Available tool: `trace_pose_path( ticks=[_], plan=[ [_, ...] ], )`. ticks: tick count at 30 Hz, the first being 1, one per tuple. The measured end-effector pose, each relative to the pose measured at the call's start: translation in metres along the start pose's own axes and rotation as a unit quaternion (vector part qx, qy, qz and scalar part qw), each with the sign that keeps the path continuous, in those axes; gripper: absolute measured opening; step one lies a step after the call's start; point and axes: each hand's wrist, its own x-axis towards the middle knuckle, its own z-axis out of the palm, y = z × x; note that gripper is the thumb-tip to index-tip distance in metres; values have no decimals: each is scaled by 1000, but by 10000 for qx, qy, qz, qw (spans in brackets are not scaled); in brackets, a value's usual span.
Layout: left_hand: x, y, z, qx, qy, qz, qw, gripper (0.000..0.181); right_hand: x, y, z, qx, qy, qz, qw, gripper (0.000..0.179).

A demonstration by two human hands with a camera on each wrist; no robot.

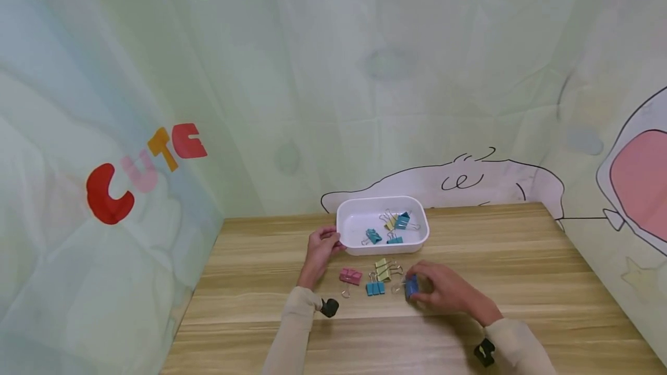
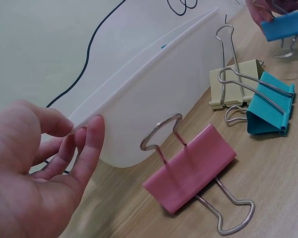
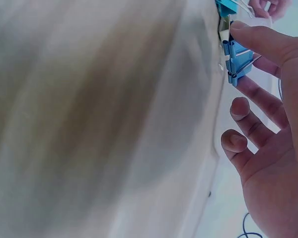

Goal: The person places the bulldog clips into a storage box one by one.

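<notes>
My left hand (image 1: 319, 252) pinches the left rim of a white plastic box (image 1: 383, 250) between thumb and fingers, as the left wrist view shows close up. In my right hand (image 1: 447, 288) a blue binder clip (image 1: 411, 286) is pinched between thumb and fingertips, its wire handle pointing left. The right wrist view shows the ring and little fingers curled loosely below that clip. Between the hands lie a pink binder clip (image 2: 189, 169), a pale yellow binder clip (image 2: 236, 83) and a teal binder clip (image 2: 270, 106). The teal one leans close against the yellow one.
Inside the box are several more clips, among them a yellow clip (image 1: 390, 224) and a teal clip (image 1: 373, 236). The wooden table (image 1: 250, 305) ends at a printed cloth backdrop (image 1: 281, 103) right behind the box. Cloth also hangs along both sides.
</notes>
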Motion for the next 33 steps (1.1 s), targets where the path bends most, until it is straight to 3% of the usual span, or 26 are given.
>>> trace_pose_path(
  ticks=[12, 25, 33],
  plan=[
    [-1, -4, 4, 17, 257, 178, 9995, 35, 22, -3, -40, -173, 45, 93, 9998, 31],
    [-1, -1, 6, -266, 213, 336, 9989, 33, 58, -14, -92, -521, 21, 355, 9980, 36],
    [-1, -4, 5, -199, 189, 374, 9989, 33, 77, -7, -110, -271, 217, 465, 9983, 38]
  ],
)
